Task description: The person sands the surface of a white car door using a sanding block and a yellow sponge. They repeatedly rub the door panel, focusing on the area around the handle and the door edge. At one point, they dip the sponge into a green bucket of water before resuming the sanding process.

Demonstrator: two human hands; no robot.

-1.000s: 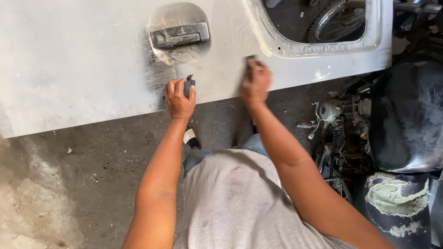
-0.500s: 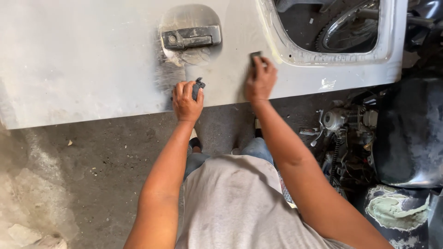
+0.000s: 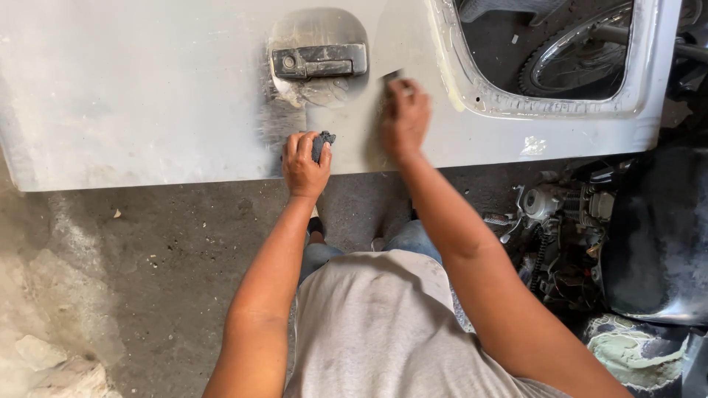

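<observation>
On a dusty workshop floor (image 3: 147,280), a grey car door panel (image 3: 147,96) lies flat. The left hand (image 3: 306,158) clutches a dark pad (image 3: 322,144); the right hand (image 3: 403,118) presses sandpaper (image 3: 393,76) beside the handle (image 3: 318,61). Even, flat strokes would suit.

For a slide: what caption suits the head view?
Right hand rubs a grey car door; left hand holds a dark pad.
</observation>
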